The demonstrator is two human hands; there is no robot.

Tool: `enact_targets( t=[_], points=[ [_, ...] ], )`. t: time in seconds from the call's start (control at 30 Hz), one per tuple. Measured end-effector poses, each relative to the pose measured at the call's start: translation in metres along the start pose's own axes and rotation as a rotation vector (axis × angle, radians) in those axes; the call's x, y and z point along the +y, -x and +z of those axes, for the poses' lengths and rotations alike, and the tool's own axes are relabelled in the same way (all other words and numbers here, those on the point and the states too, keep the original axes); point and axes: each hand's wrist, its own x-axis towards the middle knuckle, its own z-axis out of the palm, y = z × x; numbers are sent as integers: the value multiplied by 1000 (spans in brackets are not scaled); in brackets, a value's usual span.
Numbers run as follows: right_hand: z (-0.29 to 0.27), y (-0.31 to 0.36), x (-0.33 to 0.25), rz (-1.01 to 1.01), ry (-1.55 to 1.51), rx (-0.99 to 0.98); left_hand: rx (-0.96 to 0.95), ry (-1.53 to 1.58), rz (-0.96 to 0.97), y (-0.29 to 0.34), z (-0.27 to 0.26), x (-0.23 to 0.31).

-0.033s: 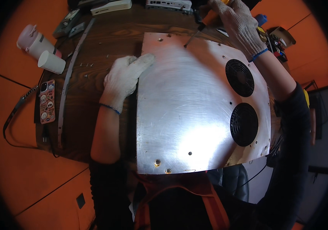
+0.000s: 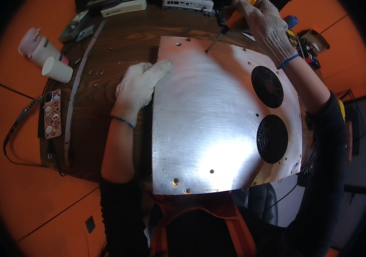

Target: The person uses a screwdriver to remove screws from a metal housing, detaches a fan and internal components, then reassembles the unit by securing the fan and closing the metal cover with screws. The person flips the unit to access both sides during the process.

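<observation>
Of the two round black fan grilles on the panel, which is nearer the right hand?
The upper fan grille, towards the far edge of the metal panel, is nearer the right hand; the lower fan grille lies closer to the person's body.

1. Likely a small repair workshop.
2. Dark-brown wood-grain surface (image 2: 136, 31) strewn with small silver screws (image 2: 102, 73).
3. Large brushed-silver metal panel (image 2: 200, 103) with two round black fan grilles (image 2: 267, 87).
4. Dark, thin-shafted metal screwdriver (image 2: 215, 40).
</observation>
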Motion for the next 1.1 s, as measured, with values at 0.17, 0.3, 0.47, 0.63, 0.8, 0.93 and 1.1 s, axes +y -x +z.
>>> enact_targets(
  t=[0.17,0.3,0.47,0.63,0.8,0.93,1.1],
  points=[
    [-1,-1,-9,39,125,-14,74,-32,-82,6,8,9],
    [2,2,-14,57,49,-49,62,-89,-74,14,10,15],
    [-1,10,-17,24,41,-40,97,-143,-90,22,10,24],
    [2,10,-23,77,123,-18,96,-176,-101,23,8,27],
    [-11,17,-48,-219,701,-81,83,-146,-83,21,8,25],
    [-10,11,-71,-487,1044,-148,117,-171,-68,23,9,27],
    [18,-16,-76,-401,1177,-143,109,-194,-78,23,9,29]
  ],
)
